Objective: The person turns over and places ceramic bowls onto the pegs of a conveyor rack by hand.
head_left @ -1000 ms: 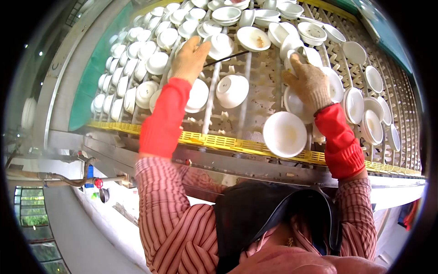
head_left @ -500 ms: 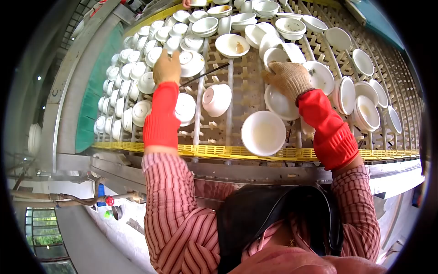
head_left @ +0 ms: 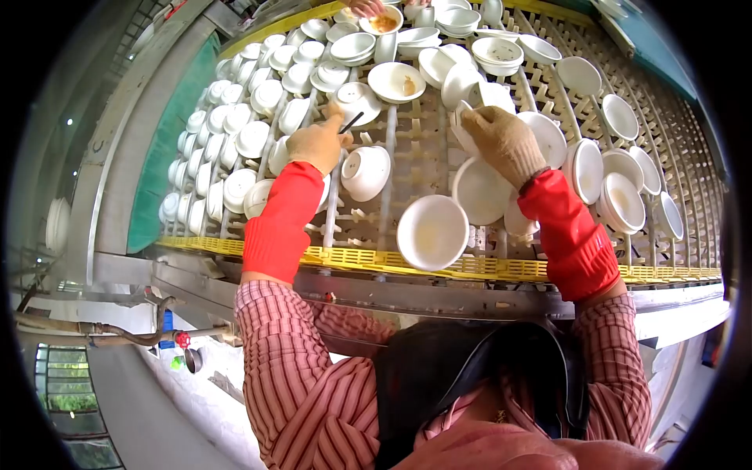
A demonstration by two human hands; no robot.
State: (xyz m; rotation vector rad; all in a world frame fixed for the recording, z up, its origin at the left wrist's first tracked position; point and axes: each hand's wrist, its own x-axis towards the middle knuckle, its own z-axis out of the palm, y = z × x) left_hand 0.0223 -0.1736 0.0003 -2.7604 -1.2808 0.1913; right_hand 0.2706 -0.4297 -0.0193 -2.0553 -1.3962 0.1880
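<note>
My left hand (head_left: 317,146), in a tan glove, is closed on a thin dark stick like a chopstick (head_left: 352,122), whose tip pokes out to the right. Just past its fingers rests a white bowl (head_left: 357,100), and an upside-down bowl (head_left: 366,172) lies to its right. My gloved right hand (head_left: 505,141) grips the rim of a tilted white bowl (head_left: 463,130); its fingers hide part of that bowl. Below this hand a wide white bowl (head_left: 481,190) leans on the pegs, with an upright bowl (head_left: 433,233) nearer the front edge.
A pegged conveyor (head_left: 415,149) with a yellow front edge (head_left: 376,257) carries the dishes. Rows of overturned bowls (head_left: 237,117) crowd the left. More bowls (head_left: 623,202) lean at the right. Another person's hand (head_left: 366,8) is at the far edge beside a food-stained bowl (head_left: 381,21).
My left hand has come nearer and to the right, onto the dark stick. My right hand has tilted a bowl up toward me. Several bowls have shifted slightly left.
</note>
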